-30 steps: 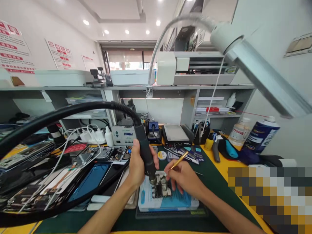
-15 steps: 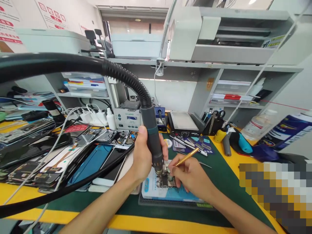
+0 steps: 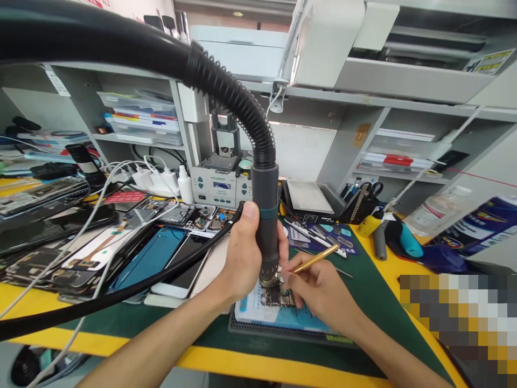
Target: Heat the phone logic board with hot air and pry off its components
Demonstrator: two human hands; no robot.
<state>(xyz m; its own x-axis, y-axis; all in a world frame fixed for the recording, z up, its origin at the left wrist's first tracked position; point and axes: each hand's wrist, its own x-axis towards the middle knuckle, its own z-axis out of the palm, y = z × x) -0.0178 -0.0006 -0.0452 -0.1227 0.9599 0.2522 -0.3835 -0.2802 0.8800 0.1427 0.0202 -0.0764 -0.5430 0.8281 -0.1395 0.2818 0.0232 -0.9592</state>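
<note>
two hands work at the circuit board: the left hand has its fingers curled closed round the black hot air tool, nozzle over the board, and the right hand pinches a gold pen-like tool beside the board, which lies on the blue and white box

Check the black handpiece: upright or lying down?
Upright: the left hand holds the handpiece with its nozzle down, hose at top.

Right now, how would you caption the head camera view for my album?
Left hand grips a black-hosed handpiece, right hand a gold tool, over a circuit board.
</note>
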